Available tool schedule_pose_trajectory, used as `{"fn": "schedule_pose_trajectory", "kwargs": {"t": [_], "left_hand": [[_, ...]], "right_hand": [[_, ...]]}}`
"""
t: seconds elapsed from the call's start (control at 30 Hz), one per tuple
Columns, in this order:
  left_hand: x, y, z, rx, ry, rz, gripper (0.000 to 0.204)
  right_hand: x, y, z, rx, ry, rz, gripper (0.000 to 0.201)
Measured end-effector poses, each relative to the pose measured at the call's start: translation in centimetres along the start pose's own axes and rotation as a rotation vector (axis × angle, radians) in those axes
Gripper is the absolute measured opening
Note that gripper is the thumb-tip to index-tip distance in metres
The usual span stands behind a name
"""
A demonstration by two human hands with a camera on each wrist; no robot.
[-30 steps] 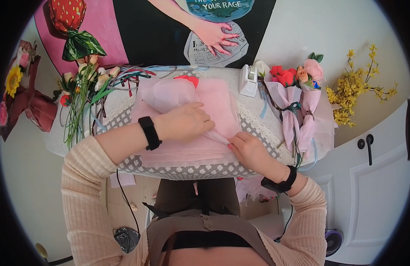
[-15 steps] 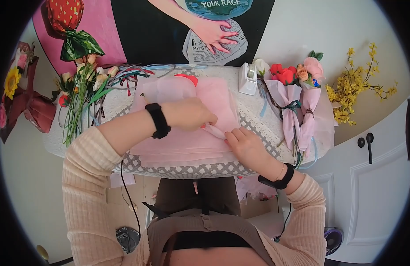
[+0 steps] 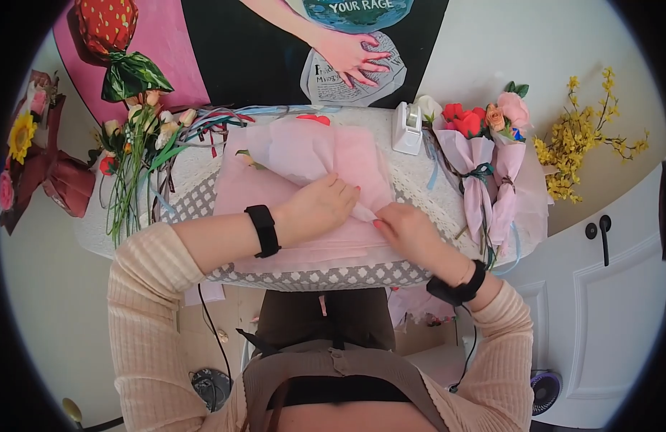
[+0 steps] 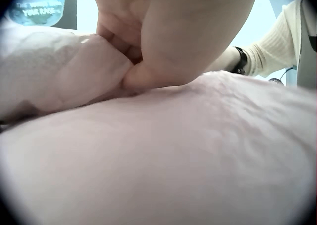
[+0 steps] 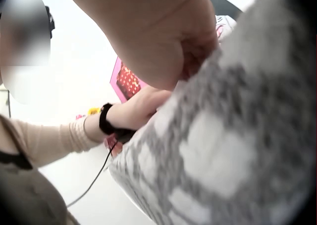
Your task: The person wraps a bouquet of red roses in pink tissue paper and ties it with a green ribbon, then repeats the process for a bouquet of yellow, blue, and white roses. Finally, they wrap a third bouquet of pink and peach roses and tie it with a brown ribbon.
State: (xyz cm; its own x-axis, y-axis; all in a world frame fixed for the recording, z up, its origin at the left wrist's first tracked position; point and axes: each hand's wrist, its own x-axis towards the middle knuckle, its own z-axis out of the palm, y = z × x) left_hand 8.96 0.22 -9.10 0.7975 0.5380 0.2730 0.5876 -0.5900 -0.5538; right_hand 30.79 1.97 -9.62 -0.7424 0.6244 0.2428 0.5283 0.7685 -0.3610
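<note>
A bouquet wrapped in pale pink sheeting (image 3: pixel 293 153) lies slantwise on a stack of pink wrapping sheets (image 3: pixel 239 205). Red petals (image 3: pixel 317 119) peep out at its far end, and a green leaf (image 3: pixel 244 153) shows at its left. My left hand (image 3: pixel 320 209) grips the gathered lower part of the wrap; in the left wrist view its fingers curl round the bunched material (image 4: pixel 94 69). Beside it, my right hand (image 3: pixel 411 232) pinches the narrow tail (image 3: pixel 363 212) of the wrap. In the right wrist view its fingertips are hidden behind the palm.
Loose flowers (image 3: pixel 142 144) and ribbons (image 3: pixel 210 119) lie at the table's left. A white tape dispenser (image 3: pixel 407 129) stands at the back right, near finished wrapped bouquets (image 3: pixel 473 158). A grey-and-white patterned cloth (image 3: pixel 333 277) covers the table's front edge.
My left hand shifted over the wrap's lower part and now holds it slightly nearer me. The bouquet has turned a little and its leaf shows more. My right hand stays at the tail.
</note>
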Motion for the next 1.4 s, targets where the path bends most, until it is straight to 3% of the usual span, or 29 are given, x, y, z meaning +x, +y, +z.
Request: {"fn": "schedule_pose_trajectory", "kwargs": {"t": [0.03, 0.1, 0.17, 0.2, 0.23, 0.27, 0.37, 0.5, 0.57, 0.6, 0.67, 0.8, 0.87, 0.9, 0.93, 0.97, 1.0, 1.07, 1.13, 1.23, 1.3, 1.33, 1.4], "left_hand": [[0.0, -0.4, 0.6, -0.128, 0.003, 0.006, 0.034], [0.4, -1.5, 1.2, -0.257, 0.008, 0.016, 0.032], [1.0, -3.2, 0.6, -0.556, -0.112, -0.006, 0.026], [1.3, -3.8, 0.2, -0.558, -0.112, -0.006, 0.026], [1.7, -4.4, -0.3, -0.596, -0.237, -0.036, 0.023], [2.1, -4.8, -0.6, -0.631, -0.362, -0.068, 0.021], [2.6, -5.3, -0.4, -0.743, -0.368, -0.063, 0.018], [3.0, -4.5, -0.9, -0.714, -0.398, -0.111, 0.013], [2.2, -3.3, 0.6, -0.382, 0.232, 0.033, 0.01], [1.8, -2.8, 0.6, -0.381, 0.229, 0.037, 0.01], [1.2, -1.9, 0.5, -0.225, 0.148, 0.031, 0.008], [1.1, -2.3, 1.0, -0.282, -0.001, 0.058, 0.006], [1.7, -4.0, 1.4, -0.579, -0.103, -0.001, 0.009], [2.2, -4.6, 1.4, -0.577, -0.099, 0.001, 0.009], [2.7, -5.1, 1.4, -0.635, -0.199, -0.028, 0.012], [3.3, -5.5, 1.4, -0.694, -0.3, -0.058, 0.015], [3.9, -6.0, 1.3, -0.696, -0.298, -0.057, 0.015], [5.3, -7.1, 1.0, -0.882, -0.593, -0.08, 0.023], [5.7, -7.3, 0.7, -0.909, -0.638, -0.067, 0.027], [4.5, -6.2, 1.6, -0.89, -0.543, -0.12, 0.027], [2.7, -4.4, 1.6, -0.471, -0.156, 0.043, 0.03], [2.1, -3.5, 1.2, -0.471, -0.162, 0.046, 0.03], [0.9, -2.0, 0.6, -0.124, 0.074, 0.026, 0.031]], "right_hand": [[-0.4, -0.2, 0.4, -0.264, 0.135, -0.157, 0.023], [-0.7, -0.7, 0.3, -0.316, 0.177, -0.191, 0.026], [-0.9, -1.0, 0.0, -0.36, 0.213, -0.226, 0.028], [-0.9, -1.1, -0.1, -0.403, 0.21, -0.234, 0.028], [-0.9, -1.1, -0.2, -0.446, 0.207, -0.243, 0.027], [-1.0, -0.9, 0.0, -0.446, 0.208, -0.244, 0.027], [-1.1, 0.0, 0.6, -0.456, 0.165, -0.239, 0.025], [-0.6, 0.8, 0.2, -0.131, 0.185, -0.094, 0.017], [-0.6, 0.9, 0.1, 0.002, 0.182, -0.023, 0.014], [-0.6, 0.7, 0.2, -0.015, 0.205, -0.014, 0.012], [-0.6, 0.7, 0.3, -0.025, 0.227, 0.001, 0.011], [0.1, 1.7, -0.6, 0.192, 0.087, 0.045, 0.012], [0.2, 1.5, -0.8, 0.236, 0.036, 0.074, 0.012], [0.1, 1.0, -0.7, 0.019, 0.148, -0.049, 0.014], [0.0, 0.6, -0.6, -0.198, 0.254, -0.17, 0.017], [0.0, 0.4, -0.5, -0.201, 0.252, -0.169, 0.017], [0.0, 0.3, -0.4, -0.277, 0.246, -0.179, 0.018], [-0.1, 0.3, -0.2, -0.354, 0.238, -0.192, 0.019], [-0.3, 0.7, 0.3, -0.445, 0.199, -0.183, 0.017], [-0.5, 1.4, 0.7, -0.422, 0.205, -0.18, 0.012], [-0.3, 1.5, 0.4, -0.368, 0.223, -0.165, 0.012], [-0.2, 1.5, 0.3, -0.315, 0.24, -0.15, 0.011], [-0.1, 1.6, 0.3, -0.3, 0.246, -0.162, 0.012]]}}
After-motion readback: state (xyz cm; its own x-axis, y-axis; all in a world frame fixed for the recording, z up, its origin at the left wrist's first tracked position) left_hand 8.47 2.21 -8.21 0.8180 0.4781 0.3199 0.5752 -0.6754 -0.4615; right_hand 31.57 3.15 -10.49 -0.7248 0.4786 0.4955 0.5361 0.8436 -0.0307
